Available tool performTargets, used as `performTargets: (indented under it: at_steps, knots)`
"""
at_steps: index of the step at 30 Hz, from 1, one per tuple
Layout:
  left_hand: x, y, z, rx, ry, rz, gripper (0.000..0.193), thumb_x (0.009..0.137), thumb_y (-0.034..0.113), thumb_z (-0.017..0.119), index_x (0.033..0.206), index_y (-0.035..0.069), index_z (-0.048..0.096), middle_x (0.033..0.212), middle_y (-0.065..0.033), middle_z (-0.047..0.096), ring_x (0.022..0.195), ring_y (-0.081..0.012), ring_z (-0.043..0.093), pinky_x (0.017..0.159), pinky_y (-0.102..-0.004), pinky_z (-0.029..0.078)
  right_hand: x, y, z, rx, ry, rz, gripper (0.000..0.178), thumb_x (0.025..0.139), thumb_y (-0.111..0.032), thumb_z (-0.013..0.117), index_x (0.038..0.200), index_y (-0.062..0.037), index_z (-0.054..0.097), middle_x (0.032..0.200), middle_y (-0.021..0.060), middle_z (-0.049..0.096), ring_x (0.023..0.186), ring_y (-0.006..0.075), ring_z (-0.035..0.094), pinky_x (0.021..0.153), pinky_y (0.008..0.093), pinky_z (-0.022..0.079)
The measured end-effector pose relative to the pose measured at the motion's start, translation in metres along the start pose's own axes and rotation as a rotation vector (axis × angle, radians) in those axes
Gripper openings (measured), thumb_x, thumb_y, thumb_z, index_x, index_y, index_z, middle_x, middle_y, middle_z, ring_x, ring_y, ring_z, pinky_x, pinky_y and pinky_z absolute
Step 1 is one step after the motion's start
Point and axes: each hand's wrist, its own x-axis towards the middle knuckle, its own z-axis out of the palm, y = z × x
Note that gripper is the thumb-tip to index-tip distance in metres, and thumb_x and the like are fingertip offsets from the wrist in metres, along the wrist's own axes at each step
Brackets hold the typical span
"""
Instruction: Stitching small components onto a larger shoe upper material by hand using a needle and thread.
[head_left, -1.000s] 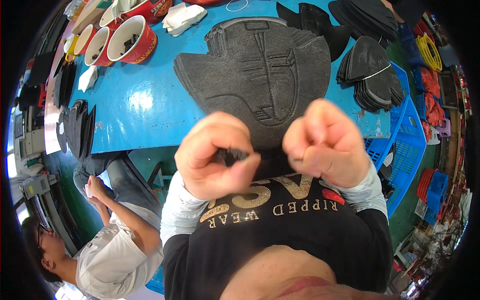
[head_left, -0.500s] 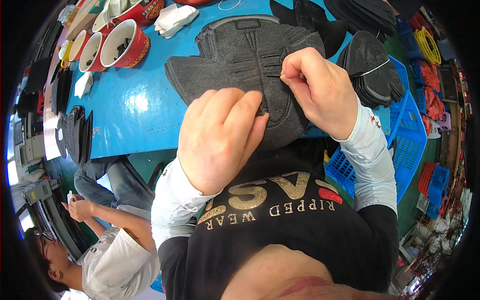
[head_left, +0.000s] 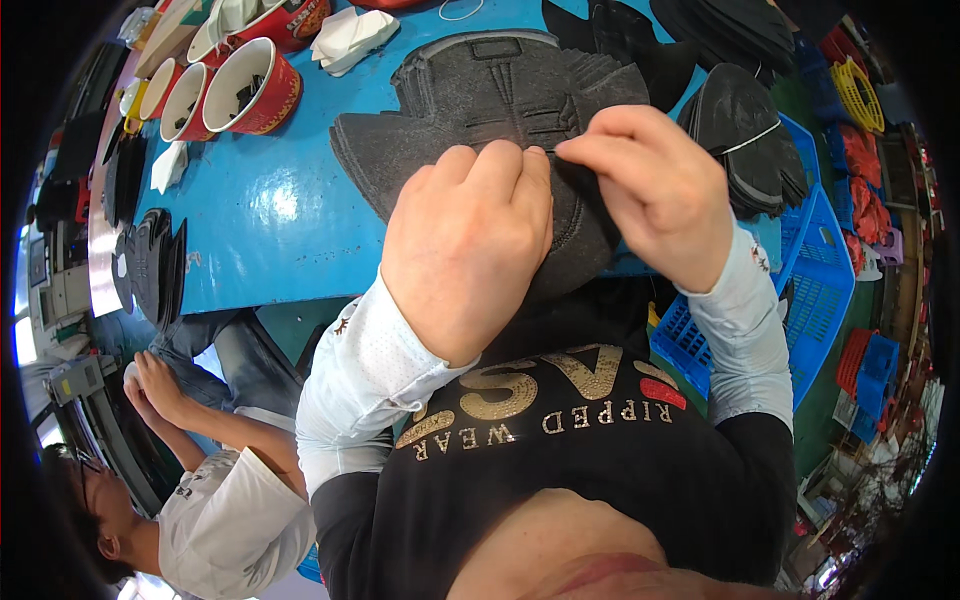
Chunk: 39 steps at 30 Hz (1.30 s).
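A stack of black fabric shoe uppers lies spread on the table in front of me, its top piece showing a stitched centre line and short ridges. My left hand rests over the near middle of that piece, thumb and forefinger pinched at the ridges. My right hand comes in from the right, its thumb and forefinger also pinched. The two sets of fingertips almost meet over the top upper. Whatever lies between them is too small and too covered to name.
Red-and-white paper tubs with small black bits stand on the blue table at the far left, near crumpled white paper. A tied black stack sits at right, above blue plastic crates. A seated person is at lower left.
My left hand has moved up and right, bringing its fingertips to those of my right hand. My right hand has shifted slightly down. The seated person's hands have lowered.
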Motion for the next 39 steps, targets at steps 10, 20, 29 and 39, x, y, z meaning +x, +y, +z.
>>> performTargets:
  at_steps: [10, 20, 29, 39]
  knots:
    - [-0.015, -0.002, -0.009, -0.119, 0.088, -0.050, 0.029, 0.078, 0.002, 0.073, 0.107, -0.001, 0.068, 0.091, -0.0101, 0.064, 0.082, -0.0258, 0.063, 0.074, -0.0335, 0.051, -0.022, -0.003, -0.002, 0.103, 0.160, 0.183, 0.022, 0.077, 0.006, 0.069, 0.097, -0.0025, 0.070, 0.099, 0.0083, 0.066, 0.081, 0.0188, 0.065, 0.071, 0.0281, 0.052]
    - [-0.061, 0.009, -0.010, -0.968, 0.348, -0.154, 0.030, 0.073, -0.007, 0.077, 0.101, -0.001, 0.068, 0.093, -0.0136, 0.070, 0.085, -0.0253, 0.067, 0.075, -0.0333, 0.053, -0.032, -0.061, 0.027, 0.876, 0.127, 0.306, 0.023, 0.085, 0.003, 0.071, 0.105, -0.0009, 0.061, 0.092, 0.0074, 0.068, 0.079, 0.0129, 0.067, 0.070, 0.0259, 0.054]
    - [-0.061, 0.002, -0.004, -1.025, 0.397, -0.034, 0.032, 0.071, -0.005, 0.079, 0.102, 0.000, 0.069, 0.092, -0.0111, 0.068, 0.081, -0.0242, 0.065, 0.071, -0.0340, 0.051, -0.035, -0.067, 0.027, 1.246, 0.044, 0.429, 0.024, 0.089, 0.004, 0.066, 0.109, -0.0022, 0.053, 0.100, 0.0059, 0.062, 0.091, 0.0091, 0.061, 0.079, 0.0247, 0.051]
    - [-0.057, -0.001, -0.011, -0.859, 0.382, 0.089, 0.029, 0.070, -0.003, 0.077, 0.097, 0.001, 0.066, 0.087, -0.0110, 0.066, 0.073, -0.0246, 0.065, 0.066, -0.0350, 0.052, -0.032, -0.067, 0.018, 1.562, -0.157, 0.483, 0.023, 0.093, 0.007, 0.057, 0.101, -0.0065, 0.040, 0.104, 0.0081, 0.053, 0.091, 0.0090, 0.048, 0.082, 0.0236, 0.043]
